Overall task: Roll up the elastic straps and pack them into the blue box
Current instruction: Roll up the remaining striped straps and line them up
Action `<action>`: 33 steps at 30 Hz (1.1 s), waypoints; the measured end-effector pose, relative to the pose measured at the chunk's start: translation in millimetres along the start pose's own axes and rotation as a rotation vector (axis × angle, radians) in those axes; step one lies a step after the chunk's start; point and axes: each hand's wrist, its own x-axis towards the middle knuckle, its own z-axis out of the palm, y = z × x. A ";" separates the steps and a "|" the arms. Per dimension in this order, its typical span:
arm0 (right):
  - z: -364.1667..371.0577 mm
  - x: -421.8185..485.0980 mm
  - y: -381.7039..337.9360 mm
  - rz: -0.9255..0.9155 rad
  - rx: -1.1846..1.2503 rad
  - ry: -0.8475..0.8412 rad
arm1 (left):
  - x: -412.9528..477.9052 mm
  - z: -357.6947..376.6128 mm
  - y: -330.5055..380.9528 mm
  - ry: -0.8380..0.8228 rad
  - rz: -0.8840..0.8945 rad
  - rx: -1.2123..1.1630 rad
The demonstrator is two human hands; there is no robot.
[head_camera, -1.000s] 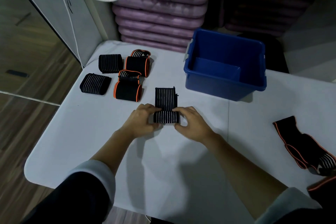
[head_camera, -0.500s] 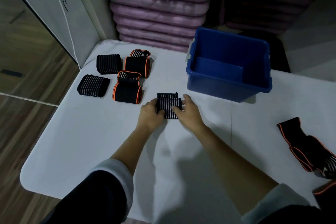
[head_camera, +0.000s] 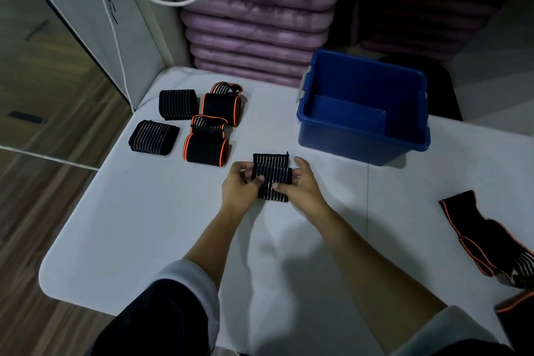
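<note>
A black elastic strap with thin white stripes (head_camera: 271, 176) lies almost fully rolled on the white table (head_camera: 144, 225), a short flat end still showing behind the roll. My left hand (head_camera: 239, 185) grips its left end and my right hand (head_camera: 300, 182) grips its right end, thumbs on top. The blue box (head_camera: 361, 136) stands just behind and to the right, with nothing visible inside. Several rolled straps sit at the back left: two black striped rolls (head_camera: 154, 137) and orange-edged rolls (head_camera: 206, 149).
An unrolled black strap with orange edging (head_camera: 491, 240) lies at the table's right edge. Purple cushions (head_camera: 254, 32) are stacked behind the table. A white cable (head_camera: 115, 37) hangs down at the back left. Wooden floor lies beyond the table's left edge.
Both hands have rolled the striped strap away from me, toward the box. The flat tail has shortened to a small strip and the roll has grown thicker.
</note>
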 end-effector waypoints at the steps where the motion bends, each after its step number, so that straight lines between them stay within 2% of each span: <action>1: -0.2 -4.9 1.0 -0.012 0.008 -0.002 | -5.3 -2.2 -1.5 -0.001 -0.005 -0.018; 5: 6.8 -26.6 4.3 -0.038 0.017 -0.063 | -31.6 -17.0 -12.0 0.028 -0.071 -0.143; 9: 28.1 -46.5 -0.9 -0.068 0.017 -0.140 | -57.5 -49.7 -16.6 0.021 -0.178 -0.421; 12: 54.4 -59.4 -15.5 -0.092 0.010 -0.205 | -66.5 -85.7 -14.4 0.023 -0.195 -0.465; 15: 90.5 -65.8 -36.6 -0.117 0.059 -0.227 | -59.2 -124.9 -7.5 0.051 -0.155 -0.391; 19: 147.6 -60.3 -60.6 -0.169 0.051 -0.186 | -25.8 -177.9 2.5 0.090 -0.078 -0.319; 23: 202.5 -47.7 -70.7 -0.165 0.019 -0.134 | 14.7 -219.9 -6.2 0.116 -0.077 -0.218; 30: 265.5 -28.6 -56.5 -0.093 -0.068 -0.004 | 59.8 -253.2 -31.0 0.141 -0.023 0.143; 33: 274.7 -24.7 -49.5 -0.078 -0.116 0.030 | 67.2 -258.3 -39.0 0.115 -0.002 0.227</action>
